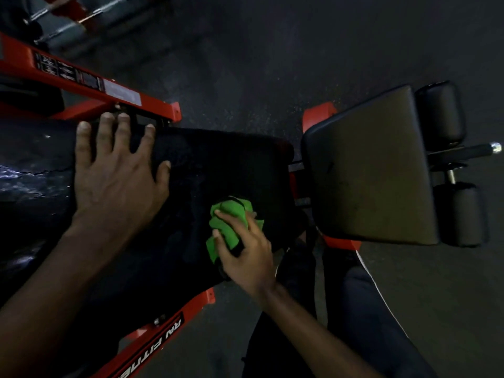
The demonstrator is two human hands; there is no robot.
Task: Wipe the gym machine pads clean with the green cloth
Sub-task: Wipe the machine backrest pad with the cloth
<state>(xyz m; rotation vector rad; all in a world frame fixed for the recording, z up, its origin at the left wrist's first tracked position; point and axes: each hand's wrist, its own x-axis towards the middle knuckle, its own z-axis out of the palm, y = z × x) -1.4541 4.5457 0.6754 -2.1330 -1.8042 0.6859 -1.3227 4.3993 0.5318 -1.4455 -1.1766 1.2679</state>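
Dark speckled rubber flooring (272,50) fills the background of a dimly lit gym. At far upper left lie several chrome bars (90,15), blurred. Below them a red-painted steel frame beam (90,85) carrying black and white warning labels runs diagonally, just behind a long glossy black vinyl pad (218,165) that spans the left and centre.

The left hand (117,181) lies flat on this pad, palm down, fingers straight and spread, fingertips reaching its far edge; it holds nothing. Along the bottom, a second red beam with white lettering (163,342) angles out from under the pad.

Near the pad's right end, the bunched green cloth (229,222) sits pressed against the vinyl. The right hand (245,257) grips it from the near side, fingers curled over the top.

Right of a narrow gap stands a matte black rectangular seat pad (368,165), tilted. Beyond it are two black cylindrical roller pads (441,110), with a chrome-tipped black bar (463,150) between them. A leg in dark trousers (368,309) shows at lower right.
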